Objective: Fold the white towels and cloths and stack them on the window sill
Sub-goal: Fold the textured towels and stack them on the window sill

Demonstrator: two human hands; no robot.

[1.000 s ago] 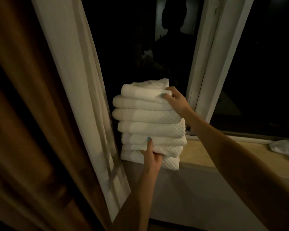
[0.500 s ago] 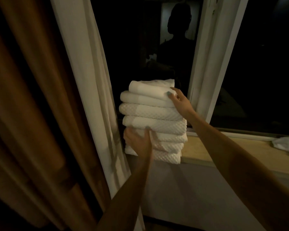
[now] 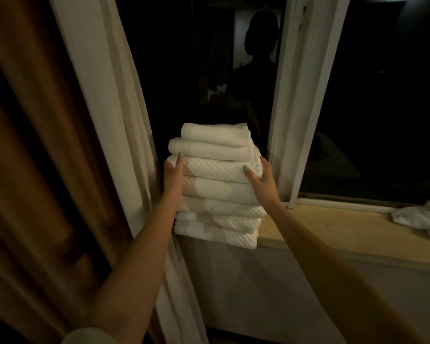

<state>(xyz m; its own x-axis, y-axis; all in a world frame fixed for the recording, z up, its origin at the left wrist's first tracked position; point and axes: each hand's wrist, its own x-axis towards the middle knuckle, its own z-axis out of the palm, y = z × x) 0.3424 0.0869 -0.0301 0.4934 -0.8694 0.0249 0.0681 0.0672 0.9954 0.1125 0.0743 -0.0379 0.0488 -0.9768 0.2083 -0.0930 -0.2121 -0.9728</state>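
A stack of several folded white towels stands on the left end of the window sill, its front edge jutting a little over the sill's edge. Two smooth cloths lie on top, waffle-textured towels below. My left hand presses against the stack's left side with straight fingers. On the stack's right side my right hand presses flat, thumb on the front face. Both hands flank the middle towels.
A crumpled white cloth lies on the sill at the far right. A pale curtain and a brown drape hang at the left. The white window frame stands just right of the stack, with dark glass behind.
My right hand came down from the top cloth to the stack's right side. My left hand rose from the lower front to the left side. The stack looks squarer.
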